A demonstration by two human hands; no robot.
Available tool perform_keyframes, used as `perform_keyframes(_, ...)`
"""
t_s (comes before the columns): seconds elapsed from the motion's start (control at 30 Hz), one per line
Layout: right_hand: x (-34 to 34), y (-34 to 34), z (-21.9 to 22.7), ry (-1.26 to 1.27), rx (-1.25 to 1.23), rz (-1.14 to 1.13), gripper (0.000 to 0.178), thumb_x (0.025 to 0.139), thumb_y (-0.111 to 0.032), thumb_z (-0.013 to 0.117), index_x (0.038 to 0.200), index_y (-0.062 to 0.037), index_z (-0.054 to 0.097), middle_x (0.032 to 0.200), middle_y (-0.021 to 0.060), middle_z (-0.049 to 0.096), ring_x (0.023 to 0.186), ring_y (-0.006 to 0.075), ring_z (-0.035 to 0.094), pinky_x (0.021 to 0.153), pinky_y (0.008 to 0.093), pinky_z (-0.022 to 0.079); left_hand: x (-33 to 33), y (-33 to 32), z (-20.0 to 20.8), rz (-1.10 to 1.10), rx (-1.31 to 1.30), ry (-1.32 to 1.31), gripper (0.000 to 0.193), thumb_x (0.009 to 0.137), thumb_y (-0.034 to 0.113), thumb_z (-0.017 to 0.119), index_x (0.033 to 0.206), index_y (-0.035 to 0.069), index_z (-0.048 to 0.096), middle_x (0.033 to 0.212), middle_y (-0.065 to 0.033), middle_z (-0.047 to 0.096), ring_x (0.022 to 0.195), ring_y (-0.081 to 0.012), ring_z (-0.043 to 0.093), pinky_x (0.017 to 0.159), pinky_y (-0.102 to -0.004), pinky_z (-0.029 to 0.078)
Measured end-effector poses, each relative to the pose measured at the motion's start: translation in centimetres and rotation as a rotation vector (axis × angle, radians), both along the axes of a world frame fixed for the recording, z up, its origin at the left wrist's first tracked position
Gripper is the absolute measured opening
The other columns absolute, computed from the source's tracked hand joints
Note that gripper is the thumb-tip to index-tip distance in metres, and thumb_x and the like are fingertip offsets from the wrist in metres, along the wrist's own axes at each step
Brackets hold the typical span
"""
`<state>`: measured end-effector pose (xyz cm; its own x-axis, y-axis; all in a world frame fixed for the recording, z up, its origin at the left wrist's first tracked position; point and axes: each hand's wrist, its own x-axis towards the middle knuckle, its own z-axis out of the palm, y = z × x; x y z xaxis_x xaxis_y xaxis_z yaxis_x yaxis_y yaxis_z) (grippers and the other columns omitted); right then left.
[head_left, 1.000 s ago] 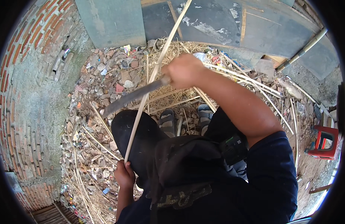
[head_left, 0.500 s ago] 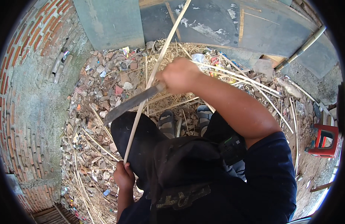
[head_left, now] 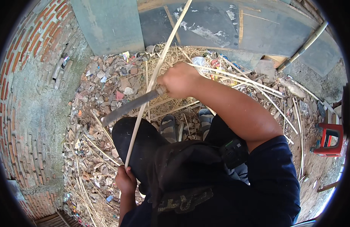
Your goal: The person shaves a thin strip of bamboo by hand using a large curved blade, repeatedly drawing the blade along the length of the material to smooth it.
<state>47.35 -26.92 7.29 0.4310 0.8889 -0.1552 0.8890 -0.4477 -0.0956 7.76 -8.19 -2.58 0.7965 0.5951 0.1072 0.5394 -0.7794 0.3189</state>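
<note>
A long, pale bamboo strip (head_left: 163, 56) slants from near my left knee up past the far panels. Its near end is held by my left hand (head_left: 125, 181), thumb and fingers closed round it beside my knee. Farther along, my right hand (head_left: 178, 80) grips the handle of a machete (head_left: 125, 108), the dark blade pointing left. That blade crosses the strip a little beyond my left knee and appears to touch it; the exact contact of the edge cannot be made out. My sandalled feet (head_left: 168, 128) rest on the littered ground between my knees.
Rubble and litter (head_left: 103, 81) cover the ground, with fibre shavings (head_left: 171, 56) ahead. More bamboo strips (head_left: 254, 80) lie to the right, others (head_left: 101, 151) at left. A brick wall (head_left: 27, 113) stands left, panels (head_left: 205, 24) ahead, a red plastic stool (head_left: 329, 140) at far right.
My right hand and the machete have shifted slightly toward me along the strip, and the hand is less blurred. My left hand keeps its hold. The whole view has shifted a little.
</note>
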Motion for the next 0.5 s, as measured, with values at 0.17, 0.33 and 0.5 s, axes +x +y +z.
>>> perform_keyframes(0.17, 6.6, -2.6, -2.9, 0.165, 0.169, -0.375, 0.016, 0.089, -0.024, 0.062, 0.101, -0.0156, 0.069, 0.096, 0.0098, 0.072, 0.091, 0.0263, 0.071, 0.080, 0.0430, 0.057, 0.0, 0.5, -1.6, -0.030, 0.058, -0.082, 0.016, 0.098, 0.019, 0.054, 0.094, 0.004, 0.056, 0.069, -0.0226, 0.062, 0.062, -0.0464, 0.061, 0.055, -0.0523, 0.045)
perform_keyframes(0.33, 7.0, -3.3, -4.0, 0.084, 0.217, -0.415, 0.021, 0.094, -0.028, 0.055, 0.103, -0.0155, 0.068, 0.094, 0.0101, 0.071, 0.090, 0.0279, 0.070, 0.079, 0.0441, 0.057, -0.5, 0.9, -0.5, -0.027, 0.068, 0.003, 0.019, 0.098, 0.024, 0.056, 0.091, 0.006, 0.056, 0.066, -0.0205, 0.061, 0.058, -0.0456, 0.060, 0.051, -0.0523, 0.044)
perform_keyframes(0.5, 3.5, -1.9, -2.7, 0.133, 0.314, -0.262, 0.011, 0.077, -0.020, 0.065, 0.086, -0.0142, 0.066, 0.076, 0.0105, 0.069, 0.076, 0.0324, 0.069, 0.073, 0.0472, 0.056, 0.1, 0.5, -0.5, -0.041, 0.061, -0.032, 0.020, 0.099, 0.024, 0.055, 0.093, 0.005, 0.056, 0.066, -0.0213, 0.061, 0.059, -0.0455, 0.061, 0.052, -0.0516, 0.044)
